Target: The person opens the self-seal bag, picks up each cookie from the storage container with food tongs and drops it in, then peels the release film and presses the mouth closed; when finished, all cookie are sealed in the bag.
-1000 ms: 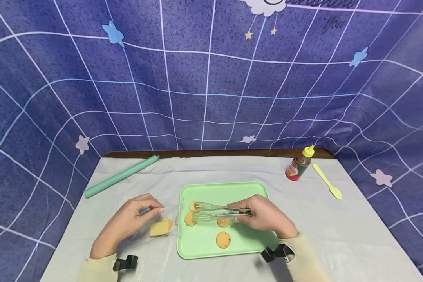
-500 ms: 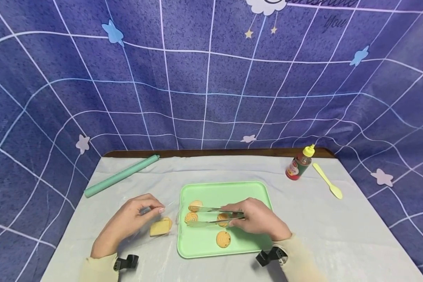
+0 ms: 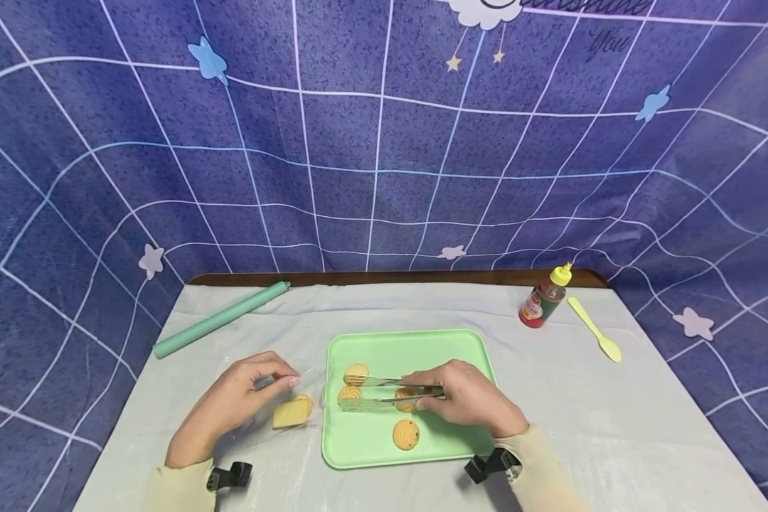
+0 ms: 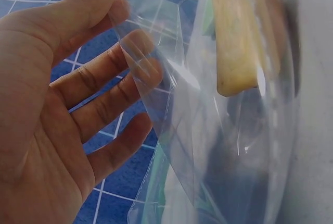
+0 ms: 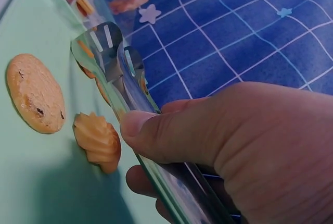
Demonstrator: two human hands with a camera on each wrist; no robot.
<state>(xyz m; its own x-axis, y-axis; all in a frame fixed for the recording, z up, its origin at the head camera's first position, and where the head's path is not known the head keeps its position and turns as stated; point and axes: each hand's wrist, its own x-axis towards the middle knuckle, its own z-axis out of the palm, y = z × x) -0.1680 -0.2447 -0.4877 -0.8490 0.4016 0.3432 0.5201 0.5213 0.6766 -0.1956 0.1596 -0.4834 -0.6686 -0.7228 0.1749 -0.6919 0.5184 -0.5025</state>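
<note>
My right hand (image 3: 467, 398) grips metal tongs (image 5: 158, 177) low over a light green tray (image 3: 416, 348). The tongs' slotted ends are spread around a swirled cookie (image 3: 350, 394) at the tray's left side, with a plain round cookie (image 3: 356, 371) just behind it. Another swirled cookie (image 5: 97, 140) lies below the tongs' arms, and a round cookie with dark bits (image 3: 406, 434) sits nearer the front. My left hand (image 4: 67, 94) pinches the edge of a clear plastic bag (image 4: 208, 140) between thumb and forefinger, other fingers loosely spread. Inside the bag are a rectangular biscuit (image 3: 291, 414) and a rounder one behind it.
A green rolling pin (image 3: 220, 320) lies at the back left of the white-covered table (image 3: 371, 306). At the back right stand a red sauce bottle (image 3: 540, 302) with a yellow cap and, beside it, a yellow spoon (image 3: 594, 328). A blue patterned cloth (image 3: 384, 199) hangs behind.
My right hand has moved left with the tongs, whose ends have spread wider around the left swirled cookie. That cookie has shifted slightly. My left hand stays at the bag.
</note>
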